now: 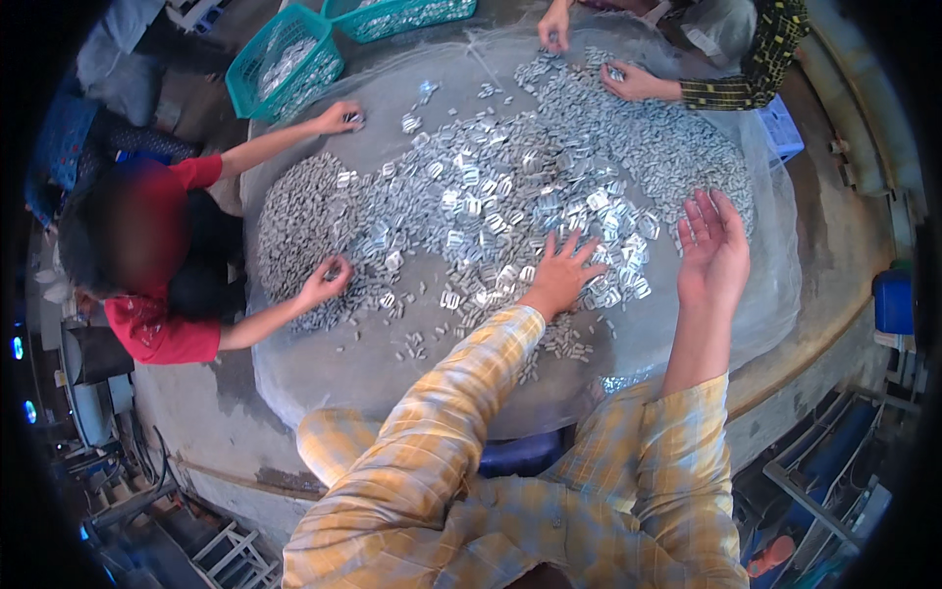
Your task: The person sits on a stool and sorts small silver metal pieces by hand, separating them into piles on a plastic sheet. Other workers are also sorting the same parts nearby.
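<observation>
Many small shiny metal pieces [510,187] lie spread over a round table covered with clear plastic sheet [392,363]. My left hand [562,272] rests palm down on the pieces near the table's middle, fingers spread. My right hand [713,250] is raised just right of it, palm up and open, with nothing clearly in it. Both my sleeves are yellow plaid.
A person in a red shirt [157,329] sits at the left, one hand [324,283] and the other hand [340,117] among the pieces. Another person's hands [633,80] work at the far side. Two teal baskets [285,59] of pieces stand at the back left.
</observation>
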{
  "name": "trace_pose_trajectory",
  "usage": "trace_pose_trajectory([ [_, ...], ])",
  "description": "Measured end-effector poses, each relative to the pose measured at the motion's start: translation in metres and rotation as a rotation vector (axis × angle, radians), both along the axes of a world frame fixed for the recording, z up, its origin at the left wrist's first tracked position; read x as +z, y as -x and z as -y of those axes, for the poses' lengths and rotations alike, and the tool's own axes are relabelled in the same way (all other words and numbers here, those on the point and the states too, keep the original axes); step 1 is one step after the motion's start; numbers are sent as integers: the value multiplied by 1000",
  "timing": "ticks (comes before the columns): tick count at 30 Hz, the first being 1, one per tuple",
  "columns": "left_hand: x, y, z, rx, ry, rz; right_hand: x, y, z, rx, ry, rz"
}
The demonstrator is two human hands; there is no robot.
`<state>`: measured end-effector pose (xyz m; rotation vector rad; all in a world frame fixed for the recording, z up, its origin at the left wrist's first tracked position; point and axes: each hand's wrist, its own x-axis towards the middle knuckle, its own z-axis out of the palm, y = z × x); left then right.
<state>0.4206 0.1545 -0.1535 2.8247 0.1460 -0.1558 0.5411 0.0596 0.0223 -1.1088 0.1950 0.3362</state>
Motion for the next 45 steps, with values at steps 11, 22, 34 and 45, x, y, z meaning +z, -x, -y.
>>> trace_pose_trajectory([
  [11,-3,80,-62,-49,-112,-168,-2,-42,42,-301,-64,-63],
  [22,1,-139,25,-147,-61,61,1,-49,35,-411,-40,-26],
  [34,7,22,-50,40,-181,-354,-1,-52,43,-307,-33,-26],
  [45,8,-78,-113,407,-215,-63,3,-35,13,-65,-10,11],
])
